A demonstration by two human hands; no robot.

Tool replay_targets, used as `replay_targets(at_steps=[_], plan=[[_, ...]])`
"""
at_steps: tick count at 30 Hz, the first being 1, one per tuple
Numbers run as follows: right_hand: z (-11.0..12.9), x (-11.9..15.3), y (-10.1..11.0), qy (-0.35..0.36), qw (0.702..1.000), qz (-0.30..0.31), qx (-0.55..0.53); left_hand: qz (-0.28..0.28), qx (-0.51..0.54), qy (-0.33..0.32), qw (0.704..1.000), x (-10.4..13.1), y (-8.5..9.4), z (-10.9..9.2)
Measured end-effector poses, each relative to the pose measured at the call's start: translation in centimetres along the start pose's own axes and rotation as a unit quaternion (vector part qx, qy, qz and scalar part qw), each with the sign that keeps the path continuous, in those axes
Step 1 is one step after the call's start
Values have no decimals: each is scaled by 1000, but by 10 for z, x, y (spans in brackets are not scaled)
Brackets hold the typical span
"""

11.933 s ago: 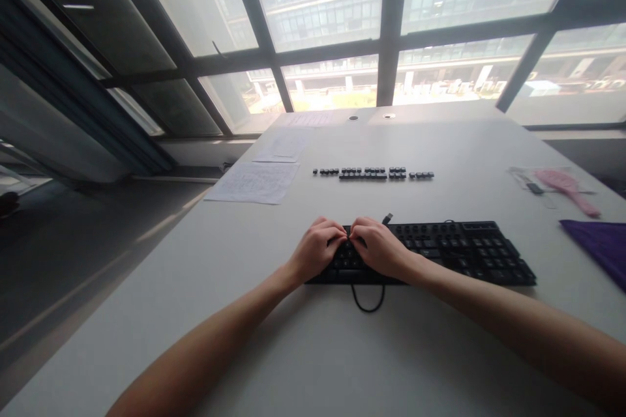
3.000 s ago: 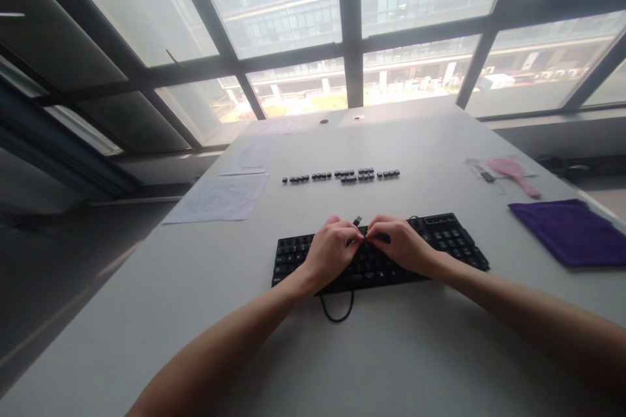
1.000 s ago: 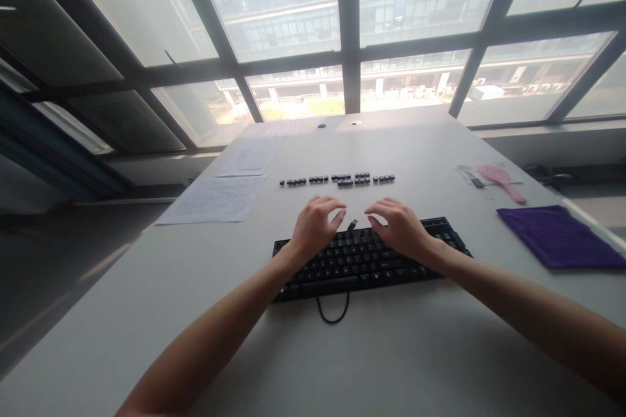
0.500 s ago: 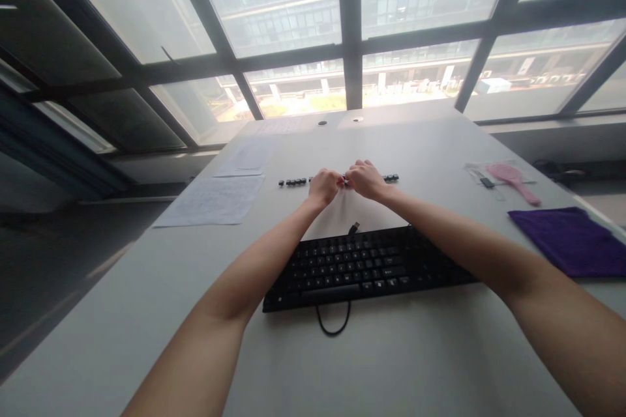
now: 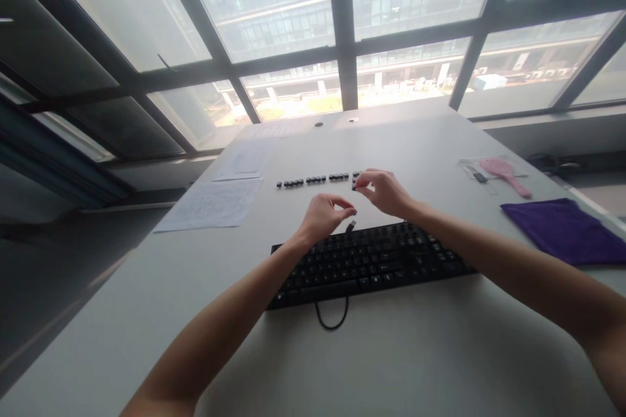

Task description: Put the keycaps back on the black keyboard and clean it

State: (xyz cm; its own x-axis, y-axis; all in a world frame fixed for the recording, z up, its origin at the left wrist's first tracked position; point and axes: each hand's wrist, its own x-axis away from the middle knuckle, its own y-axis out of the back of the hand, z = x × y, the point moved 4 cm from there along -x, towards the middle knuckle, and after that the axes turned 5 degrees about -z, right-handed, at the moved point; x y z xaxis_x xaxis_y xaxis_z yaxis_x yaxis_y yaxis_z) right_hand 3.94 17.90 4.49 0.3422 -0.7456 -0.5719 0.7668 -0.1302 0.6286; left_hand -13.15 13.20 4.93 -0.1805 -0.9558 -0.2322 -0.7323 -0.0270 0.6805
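Note:
A row of small black keycaps (image 5: pixel 313 180) runs across the white desk in short groups. My right hand (image 5: pixel 386 191) is at the row's right end, thumb and forefinger pinched on a black keycap (image 5: pixel 354 185). Closer to me, my left hand (image 5: pixel 323 215) hovers over the desk with its thumb and fingertips together; a tiny dark bit shows at their tips, too small to name. Below both hands lies a black keyboard (image 5: pixel 372 267), partly covered by my forearms. Its USB plug (image 5: pixel 351 227) sticks out past the far edge, just under my left fingertips.
Printed paper sheets (image 5: pixel 210 203) lie on the desk's left side. To the right are a pink hairbrush (image 5: pixel 503 172), a small dark item (image 5: pixel 480 177) on a clear bag, and a folded purple cloth (image 5: pixel 562 229). A black cable loop (image 5: pixel 332 327) shows at the keyboard's near edge. Windows stand behind the desk.
My hands were close together over the row. The left one has pulled back toward the keyboard, and the right one has shifted slightly right and nearer, uncovering the middle keycaps.

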Motion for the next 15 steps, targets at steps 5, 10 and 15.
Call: replay_targets(at_steps=[5, 10, 15], plan=[[0, 65, 27, -97, 991, 17, -93, 71, 27, 3, 997, 38, -31, -20], [1, 102, 34, -144, 981, 54, -117, 62, -1, -31, 998, 46, -41, -21], [6, 107, 34, -138, 981, 51, -126, 18, -31, -96, 995, 51, -43, -22]])
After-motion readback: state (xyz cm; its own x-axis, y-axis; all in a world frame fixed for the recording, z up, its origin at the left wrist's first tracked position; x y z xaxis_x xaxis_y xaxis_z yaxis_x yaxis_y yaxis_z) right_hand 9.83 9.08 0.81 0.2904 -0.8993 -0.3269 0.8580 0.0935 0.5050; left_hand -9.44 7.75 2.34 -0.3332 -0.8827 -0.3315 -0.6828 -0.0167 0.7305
